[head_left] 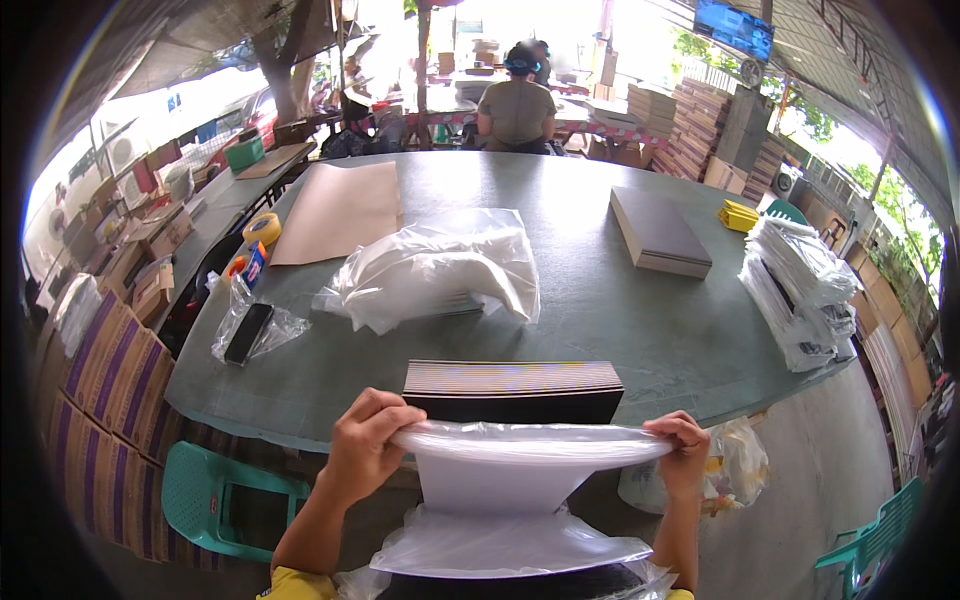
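My left hand (372,440) and my right hand (684,448) pinch opposite ends of a stack of clear plastic bags (530,448). The bags look whitish in layers, and their upper edge is stretched between my fists. Their lower part sags and flares out close to my body. Just beyond them, at the near table edge, stands a neat stack of thin dark-covered booklets (513,378), with page edges showing along its top. Farther in lies a loose, crumpled heap of clear plastic bags (445,265).
The green table (570,320) carries brown paper (340,210), a dark-covered book stack (660,232), yellow bundles (738,215), wrapped packs (800,290), a phone (250,333) and tape rolls (262,230). Green chairs (215,500) stand below the edges. A person (516,105) sits beyond.
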